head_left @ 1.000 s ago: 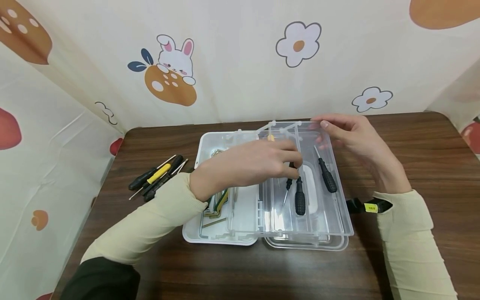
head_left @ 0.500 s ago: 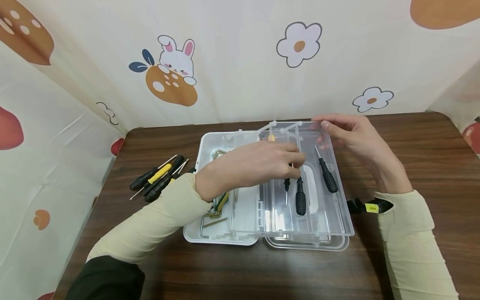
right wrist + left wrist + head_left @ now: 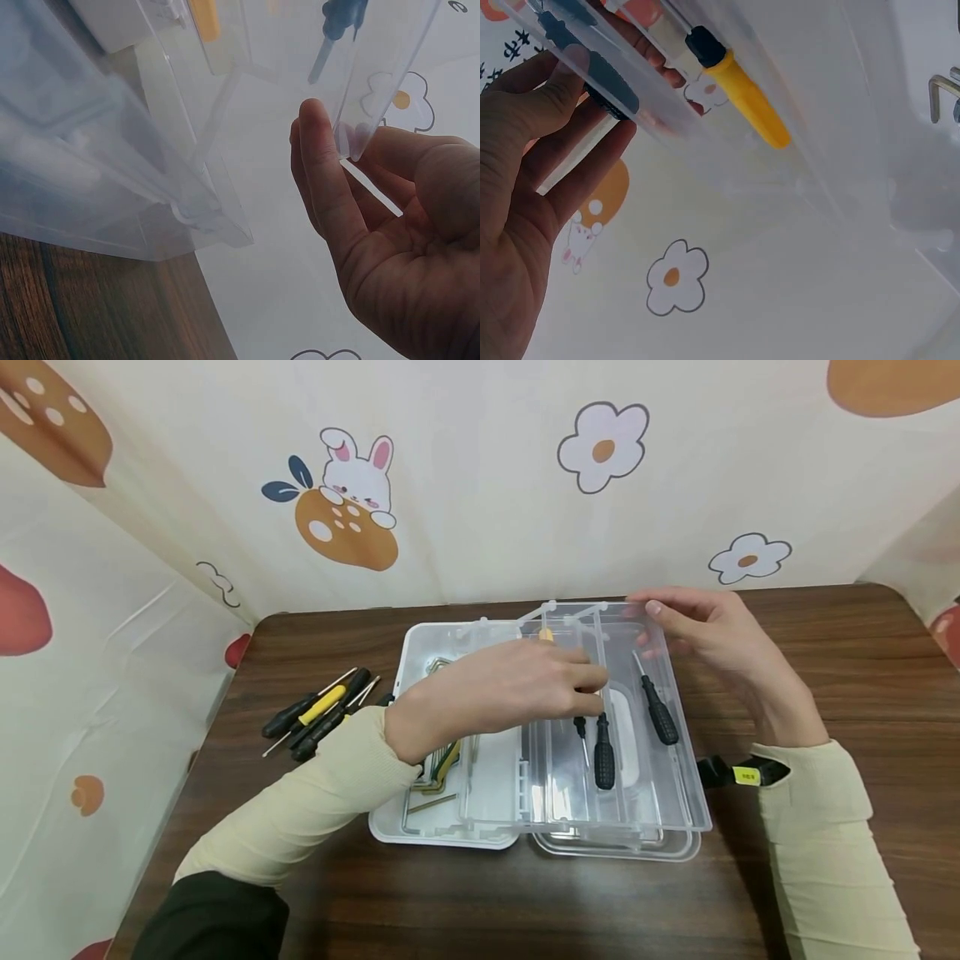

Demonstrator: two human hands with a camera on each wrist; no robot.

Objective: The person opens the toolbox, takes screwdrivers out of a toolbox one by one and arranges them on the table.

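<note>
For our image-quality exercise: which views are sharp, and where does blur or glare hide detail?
Head view: evenly lit and sharp, mild wide-angle bending at edges. Left wrist view: the clear tray blurs the yellow screwdriver. Right wrist view: soft close-up, bright backlight through the plastic.

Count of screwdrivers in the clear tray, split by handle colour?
Black-handled screwdrivers: 3
Yellow-handled screwdriver: 1
Total: 4 visible in the clear tray; the left hand covers part of it, so more could be hidden.
</note>
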